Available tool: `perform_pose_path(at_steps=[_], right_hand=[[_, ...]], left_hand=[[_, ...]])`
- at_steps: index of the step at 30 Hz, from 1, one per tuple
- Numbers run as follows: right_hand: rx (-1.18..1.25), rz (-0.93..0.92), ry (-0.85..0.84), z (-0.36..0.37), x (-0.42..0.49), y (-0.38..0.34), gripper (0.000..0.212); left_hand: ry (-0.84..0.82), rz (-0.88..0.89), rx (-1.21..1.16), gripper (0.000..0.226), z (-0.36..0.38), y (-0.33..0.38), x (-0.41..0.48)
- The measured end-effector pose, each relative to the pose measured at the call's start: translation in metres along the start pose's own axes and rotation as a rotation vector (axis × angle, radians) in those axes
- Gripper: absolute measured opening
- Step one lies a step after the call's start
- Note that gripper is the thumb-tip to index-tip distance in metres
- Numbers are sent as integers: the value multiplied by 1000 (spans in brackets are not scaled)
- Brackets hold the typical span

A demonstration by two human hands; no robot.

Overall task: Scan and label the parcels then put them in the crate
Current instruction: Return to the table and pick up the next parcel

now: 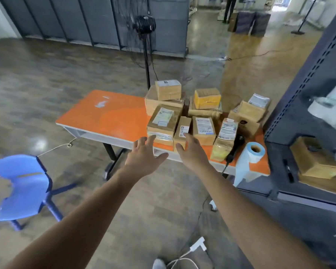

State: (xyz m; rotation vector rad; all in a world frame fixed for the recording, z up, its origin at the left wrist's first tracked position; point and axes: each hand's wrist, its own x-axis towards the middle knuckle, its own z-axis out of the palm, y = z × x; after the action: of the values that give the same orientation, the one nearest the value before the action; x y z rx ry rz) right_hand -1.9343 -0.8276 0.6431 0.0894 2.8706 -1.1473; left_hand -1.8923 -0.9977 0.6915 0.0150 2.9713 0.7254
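Orange desk (109, 115) carries the parcels (204, 129) crowded at its right end; left hand (144, 156) and right hand (190, 150) reach in, fingers (150, 139) spread, holding nothing. Grabbing the narrow parcel (180, 123) at the near edge could topple neighbours or nudge the scanner (236, 146) off

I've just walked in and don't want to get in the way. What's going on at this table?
A person is reaching both bare hands toward a cluster of cardboard parcels on the orange table. The left hand and right hand are open and hold nothing; the right hand's fingertips are at a narrow parcel in the front row. The black scanner and the blue label roll sit untouched near the table's right end.
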Motion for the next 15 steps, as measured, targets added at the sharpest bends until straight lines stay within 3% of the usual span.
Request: perform_pose_path(at_steps=[15], right_hand=[[-50,249,112,6,138,-6,61]], left_hand=[[-229,279,-25,78,-3,-10,213]])
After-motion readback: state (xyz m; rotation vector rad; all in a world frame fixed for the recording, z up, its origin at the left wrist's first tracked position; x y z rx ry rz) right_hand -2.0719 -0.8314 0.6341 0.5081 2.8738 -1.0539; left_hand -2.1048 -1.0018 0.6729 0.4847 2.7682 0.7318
